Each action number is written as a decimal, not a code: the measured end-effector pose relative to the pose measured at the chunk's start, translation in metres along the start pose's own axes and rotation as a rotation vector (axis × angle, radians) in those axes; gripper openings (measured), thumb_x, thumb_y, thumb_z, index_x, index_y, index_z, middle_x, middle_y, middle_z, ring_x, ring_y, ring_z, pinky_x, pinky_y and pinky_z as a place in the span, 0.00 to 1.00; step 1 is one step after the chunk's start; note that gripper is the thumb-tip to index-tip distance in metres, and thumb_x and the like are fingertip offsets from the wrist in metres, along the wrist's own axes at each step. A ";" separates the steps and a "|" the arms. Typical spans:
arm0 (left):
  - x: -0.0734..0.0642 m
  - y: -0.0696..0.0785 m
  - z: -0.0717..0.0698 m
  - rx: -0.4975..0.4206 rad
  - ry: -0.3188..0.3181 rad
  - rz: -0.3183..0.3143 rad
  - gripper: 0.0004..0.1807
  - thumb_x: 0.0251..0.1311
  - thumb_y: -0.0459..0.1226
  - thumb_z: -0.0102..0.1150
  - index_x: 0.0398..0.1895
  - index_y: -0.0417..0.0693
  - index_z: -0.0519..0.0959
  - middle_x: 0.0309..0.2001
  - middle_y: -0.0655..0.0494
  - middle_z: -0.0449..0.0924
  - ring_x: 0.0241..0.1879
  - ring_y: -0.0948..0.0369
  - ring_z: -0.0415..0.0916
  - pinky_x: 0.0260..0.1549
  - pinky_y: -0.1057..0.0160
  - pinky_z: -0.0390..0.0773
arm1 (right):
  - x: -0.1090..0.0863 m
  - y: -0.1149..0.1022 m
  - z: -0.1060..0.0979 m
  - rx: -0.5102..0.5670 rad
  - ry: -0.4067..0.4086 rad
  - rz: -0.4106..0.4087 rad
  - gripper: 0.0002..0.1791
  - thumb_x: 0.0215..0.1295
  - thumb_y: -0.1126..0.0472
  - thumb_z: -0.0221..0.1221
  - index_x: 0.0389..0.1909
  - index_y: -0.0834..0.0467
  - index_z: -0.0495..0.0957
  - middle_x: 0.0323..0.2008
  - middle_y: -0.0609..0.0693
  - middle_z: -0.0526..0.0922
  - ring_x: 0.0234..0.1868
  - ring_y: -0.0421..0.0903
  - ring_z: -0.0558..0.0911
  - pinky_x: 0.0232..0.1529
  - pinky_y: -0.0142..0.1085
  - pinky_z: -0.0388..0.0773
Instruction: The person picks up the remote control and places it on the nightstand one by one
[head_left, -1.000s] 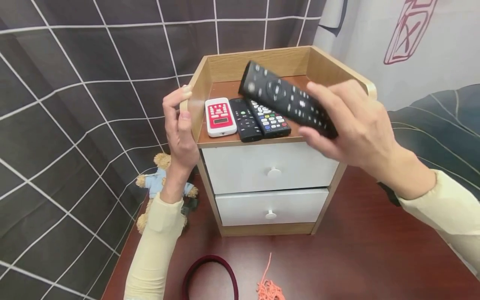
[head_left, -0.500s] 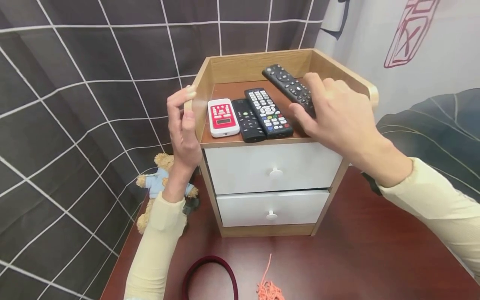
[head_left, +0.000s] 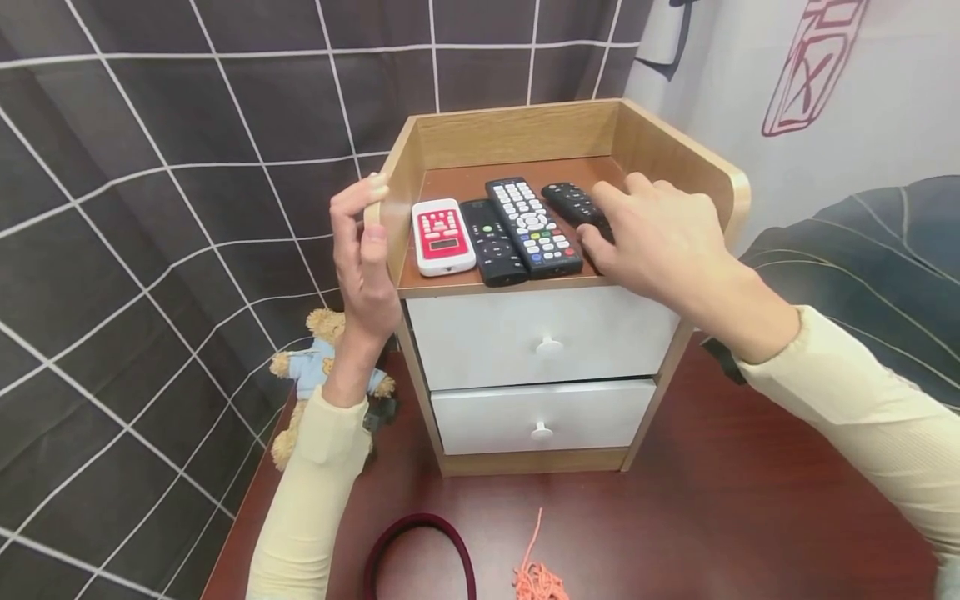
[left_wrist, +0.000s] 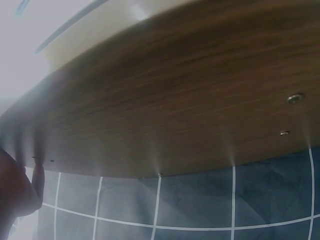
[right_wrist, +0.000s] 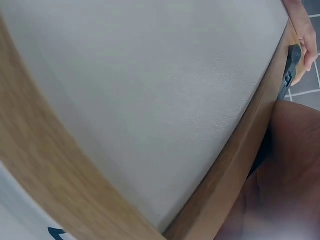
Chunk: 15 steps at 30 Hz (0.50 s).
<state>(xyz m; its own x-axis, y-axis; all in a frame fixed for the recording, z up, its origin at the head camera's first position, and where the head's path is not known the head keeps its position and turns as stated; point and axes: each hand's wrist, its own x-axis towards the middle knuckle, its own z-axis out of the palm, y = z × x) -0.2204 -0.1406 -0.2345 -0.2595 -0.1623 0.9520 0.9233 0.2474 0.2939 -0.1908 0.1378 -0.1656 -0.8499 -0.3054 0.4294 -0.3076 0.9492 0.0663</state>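
My right hand (head_left: 663, 233) grips a black remote control (head_left: 572, 202) low over the brown top of the small wooden drawer cabinet (head_left: 517, 133); the hand covers the remote's near end. Left of it lie a black remote with white and coloured buttons (head_left: 534, 229), a plain black remote (head_left: 492, 246) and a white remote with a red face (head_left: 442, 237), side by side. The left hand (head_left: 365, 258) holds the front edge of the cabinet's left side wall between thumb and fingers. In the left wrist view, that wall's outer face (left_wrist: 165, 100) fills most of the picture.
Two white drawers (head_left: 487, 342) with round knobs sit closed below. A teddy bear (head_left: 311, 367) lies left of the cabinet. On the table (head_left: 735, 492) in front are a dark red hoop (head_left: 420, 518) and tangled orange string (head_left: 538, 581). A dark checked curtain (head_left: 150, 292) hangs behind.
My right hand has lowered the black remote from above the cabinet towards its top, to the right of the other remotes. The left hand keeps its hold on the side wall.
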 end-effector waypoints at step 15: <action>0.000 0.000 0.001 0.014 0.008 -0.018 0.27 0.59 0.45 0.38 0.52 0.30 0.68 0.59 0.39 0.70 0.63 0.52 0.69 0.56 0.57 0.75 | -0.010 0.006 -0.002 0.105 0.077 0.036 0.33 0.72 0.32 0.37 0.44 0.57 0.75 0.44 0.57 0.77 0.51 0.59 0.74 0.38 0.61 0.69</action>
<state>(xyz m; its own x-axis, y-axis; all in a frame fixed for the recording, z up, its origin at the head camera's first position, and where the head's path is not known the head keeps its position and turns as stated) -0.2205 -0.1396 -0.2346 -0.2740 -0.1743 0.9458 0.9142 0.2581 0.3124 -0.1838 0.1467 -0.1679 -0.8269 -0.2610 0.4981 -0.3244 0.9449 -0.0434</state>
